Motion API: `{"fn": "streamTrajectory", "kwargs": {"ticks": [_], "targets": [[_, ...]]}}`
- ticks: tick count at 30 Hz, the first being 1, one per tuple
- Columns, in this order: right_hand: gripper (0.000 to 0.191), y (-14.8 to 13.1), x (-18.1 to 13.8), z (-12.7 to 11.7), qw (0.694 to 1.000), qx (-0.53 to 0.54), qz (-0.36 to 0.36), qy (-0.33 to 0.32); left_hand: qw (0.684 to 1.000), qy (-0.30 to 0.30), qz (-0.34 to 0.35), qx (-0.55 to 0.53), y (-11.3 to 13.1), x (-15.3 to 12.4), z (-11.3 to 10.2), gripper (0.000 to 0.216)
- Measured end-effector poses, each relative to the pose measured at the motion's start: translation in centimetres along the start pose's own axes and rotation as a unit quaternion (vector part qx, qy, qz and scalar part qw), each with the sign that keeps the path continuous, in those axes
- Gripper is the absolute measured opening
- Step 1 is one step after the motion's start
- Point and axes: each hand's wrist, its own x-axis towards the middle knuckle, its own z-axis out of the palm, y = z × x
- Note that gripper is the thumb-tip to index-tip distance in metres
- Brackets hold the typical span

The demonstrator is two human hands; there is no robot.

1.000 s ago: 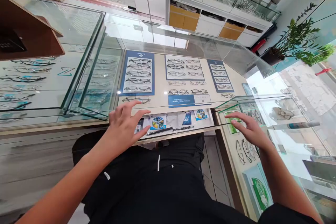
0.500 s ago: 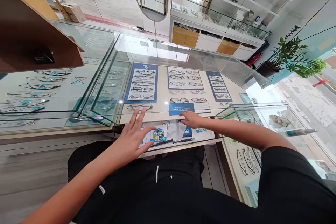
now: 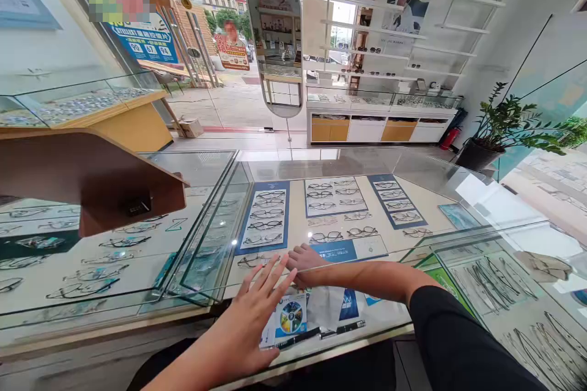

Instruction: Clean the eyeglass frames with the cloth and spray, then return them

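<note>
My left hand (image 3: 257,317) lies flat on the glass top of the display case (image 3: 348,165), fingers spread, holding nothing. My right hand (image 3: 303,261) reaches inside the case under the glass, fingers bent down onto the beige shelf; the fingertips are hidden, so a grip is unclear. It is close to a loose pair of eyeglasses (image 3: 250,261) just to its left. A white cloth (image 3: 326,310) lies under my right forearm, beside a card with a colour wheel (image 3: 290,317) and dark pens (image 3: 321,335).
Blue boards with rows of eyeglasses (image 3: 266,220) fill the shelf. Glass cases stand to the left (image 3: 92,269) and right (image 3: 504,281). A brown wooden stand (image 3: 92,177) overhangs at left. A potted plant (image 3: 509,125) and an oval mirror (image 3: 275,43) stand beyond.
My right hand swung from the right-hand case into the middle case and moved left toward the loose eyeglasses. My view tilted up. The left hand stayed flat on the glass.
</note>
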Motion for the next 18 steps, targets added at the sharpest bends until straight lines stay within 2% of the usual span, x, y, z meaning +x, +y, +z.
{"fn": "streamTrajectory", "kwargs": {"ticks": [3,6,8,10,12,14,16,18], "targets": [[0.013,1.5,1.5,1.0,0.999,-0.016,-0.010,0.048,0.997,-0.036,-0.009,0.061,0.6,0.3,0.2,0.129],[0.024,3.8,2.5,1.1,0.998,0.003,0.020,0.065,0.995,-0.046,-0.008,0.091,0.2,0.8,0.6,0.130],[0.025,5.6,2.6,0.6,0.996,0.011,0.056,0.072,0.993,-0.044,0.010,0.106,0.0,1.9,0.0,0.126],[0.025,7.6,2.6,-0.1,0.992,0.011,0.098,0.078,0.990,-0.045,0.059,0.118,0.4,4.1,-1.4,0.114],[0.027,9.7,2.5,-1.0,0.985,0.007,0.151,0.086,0.980,-0.052,0.151,0.119,1.6,7.9,-3.1,0.091],[0.031,11.7,2.3,-2.2,0.974,-0.003,0.209,0.094,0.960,-0.053,0.249,0.116,3.7,12.8,-4.2,0.067],[0.033,13.4,1.9,-3.4,0.963,-0.015,0.252,0.099,0.934,-0.043,0.335,0.119,6.2,18.4,-4.1,0.045],[0.034,14.8,1.1,-4.4,0.955,-0.021,0.277,0.100,0.918,-0.034,0.386,0.085,8.8,23.8,-3.0,0.023]]}}
